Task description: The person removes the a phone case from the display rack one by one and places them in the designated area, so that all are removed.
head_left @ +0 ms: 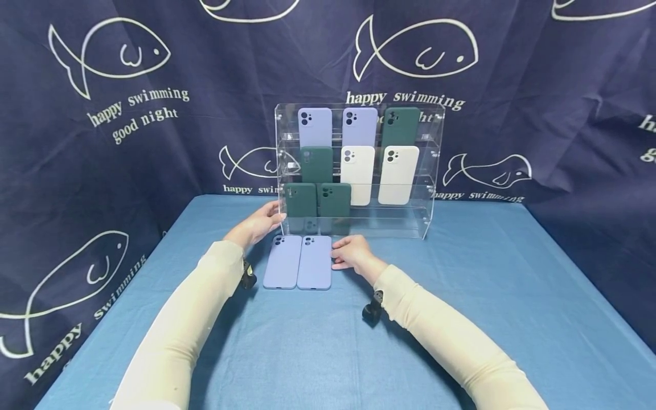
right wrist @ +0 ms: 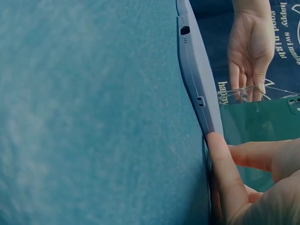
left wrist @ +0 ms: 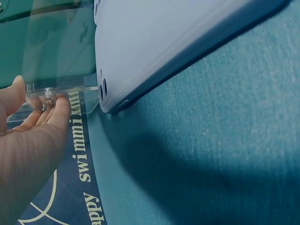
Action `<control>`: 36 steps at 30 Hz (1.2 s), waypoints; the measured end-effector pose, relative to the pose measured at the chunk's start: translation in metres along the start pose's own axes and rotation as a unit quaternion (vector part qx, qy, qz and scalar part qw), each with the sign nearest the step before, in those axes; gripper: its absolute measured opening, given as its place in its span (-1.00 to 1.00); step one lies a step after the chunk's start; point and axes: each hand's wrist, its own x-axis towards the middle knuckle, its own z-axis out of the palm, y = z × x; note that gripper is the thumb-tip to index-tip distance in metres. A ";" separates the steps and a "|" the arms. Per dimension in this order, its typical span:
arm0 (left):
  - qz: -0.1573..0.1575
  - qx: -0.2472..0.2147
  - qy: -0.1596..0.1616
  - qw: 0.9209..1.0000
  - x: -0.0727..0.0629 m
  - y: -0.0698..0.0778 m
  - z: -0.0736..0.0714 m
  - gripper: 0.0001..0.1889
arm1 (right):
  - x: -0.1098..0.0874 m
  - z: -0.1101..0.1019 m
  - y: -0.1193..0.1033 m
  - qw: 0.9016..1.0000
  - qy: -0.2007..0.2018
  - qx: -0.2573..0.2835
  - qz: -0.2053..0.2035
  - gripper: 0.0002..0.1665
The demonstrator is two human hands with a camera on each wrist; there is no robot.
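Two lavender phone cases lie side by side, backs up, on the blue cloth: a left case (head_left: 282,263) and a right case (head_left: 315,264). Behind them stands a clear acrylic display rack (head_left: 389,225) holding several lavender, green and white cases. My left hand (head_left: 258,223) grips the rack's left side edge, thumb and fingers on either side of the clear panel in the left wrist view. At the other side, my right hand (head_left: 353,254) touches the long edge of the right lavender case with its fingertips (right wrist: 219,145). Part of that hand's underside is hidden.
On the rack's lowest tier sit two green cases (head_left: 334,200); white cases (head_left: 357,173) and more stand on the tiers above. A dark blue fish-print curtain (head_left: 246,68) hangs close behind the rack and along both sides of the blue-covered table (head_left: 492,273).
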 end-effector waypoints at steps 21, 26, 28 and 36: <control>-0.009 0.001 -0.004 1.000 0.001 0.004 0.000 -0.29 | -0.004 0.006 0.001 1.000 0.007 0.004 -0.005 -0.67; -0.011 -0.009 0.000 1.000 0.003 0.005 0.000 -0.30 | -0.003 0.006 0.001 1.000 0.007 0.000 -0.009 -0.67; -0.010 -0.009 0.001 1.000 0.004 0.005 0.000 -0.29 | -0.003 0.006 0.001 1.000 0.007 -0.002 -0.010 -0.67; -0.015 0.013 0.001 1.000 0.002 0.006 0.000 -0.27 | -0.005 0.006 0.001 1.000 0.010 -0.005 -0.008 -0.65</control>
